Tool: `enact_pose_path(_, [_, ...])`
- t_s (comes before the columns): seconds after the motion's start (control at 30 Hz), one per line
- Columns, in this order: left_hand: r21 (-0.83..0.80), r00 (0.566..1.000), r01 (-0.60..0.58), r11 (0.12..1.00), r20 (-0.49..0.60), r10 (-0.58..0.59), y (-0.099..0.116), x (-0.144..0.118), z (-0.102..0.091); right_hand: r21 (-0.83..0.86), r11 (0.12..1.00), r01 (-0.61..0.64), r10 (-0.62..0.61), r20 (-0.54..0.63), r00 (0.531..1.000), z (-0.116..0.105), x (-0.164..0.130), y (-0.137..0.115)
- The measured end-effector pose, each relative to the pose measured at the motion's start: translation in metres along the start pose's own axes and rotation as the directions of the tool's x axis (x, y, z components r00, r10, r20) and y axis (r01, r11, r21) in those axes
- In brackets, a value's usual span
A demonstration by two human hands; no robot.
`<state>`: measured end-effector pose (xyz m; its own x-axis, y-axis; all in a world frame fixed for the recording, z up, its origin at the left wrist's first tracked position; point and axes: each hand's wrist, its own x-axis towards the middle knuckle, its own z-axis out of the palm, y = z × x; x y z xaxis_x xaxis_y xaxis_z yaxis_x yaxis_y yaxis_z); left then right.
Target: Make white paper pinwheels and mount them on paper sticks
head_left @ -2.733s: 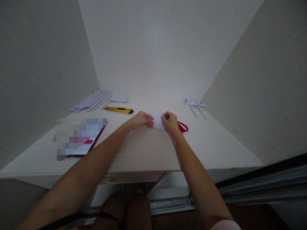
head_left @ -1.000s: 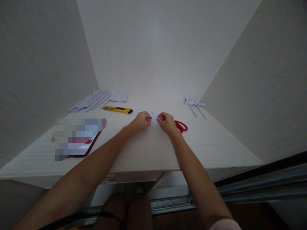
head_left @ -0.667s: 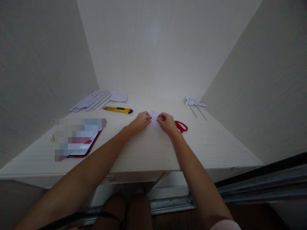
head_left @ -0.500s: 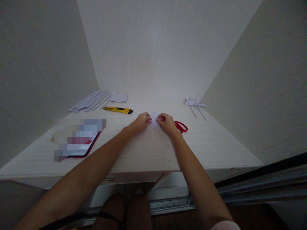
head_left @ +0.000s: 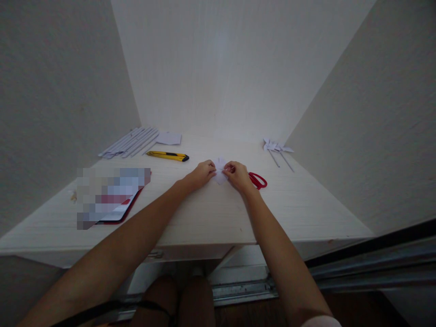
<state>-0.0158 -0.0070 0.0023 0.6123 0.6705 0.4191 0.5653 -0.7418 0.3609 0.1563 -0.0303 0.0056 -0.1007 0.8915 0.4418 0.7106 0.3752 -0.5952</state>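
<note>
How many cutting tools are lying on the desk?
2: a yellow utility knife left of the hands, and red scissors just right of the right hand, partly hidden by it.

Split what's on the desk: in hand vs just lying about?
In hand:
- white paper piece, pinched between left hand and right hand

Lying about:
- red scissors, just right of the right hand
- yellow utility knife
- paper strips
- paper pinwheels
- red-edged booklet
</note>
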Motion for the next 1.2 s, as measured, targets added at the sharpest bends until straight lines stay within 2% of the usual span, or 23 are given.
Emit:
enact_pose_path(0.3, [0.072, 1.000, -0.010, 0.997, 0.028, 0.008, -0.0006, 0.0021, 0.0022, -0.148, 0.983, 0.109, -0.108, 0.021, 0.994, 0.0026, -0.0026, 0.0018])
enact_pose_path(0.93, [0.068, 1.000, -0.020, 0.997, 0.000, 0.020, -0.0045, 0.0021, 0.0070, -0.214, 0.968, 0.132, -0.117, 0.082, 0.990, 0.0044, -0.0030, -0.0012])
enact_pose_path(1.2, [0.111, 0.999, -0.010, 0.994, 0.037, 0.006, 0.0001, 0.0030, 0.0039, -0.216, 0.966, 0.142, -0.127, 0.080, 0.989, 0.0057, -0.0028, -0.0017])
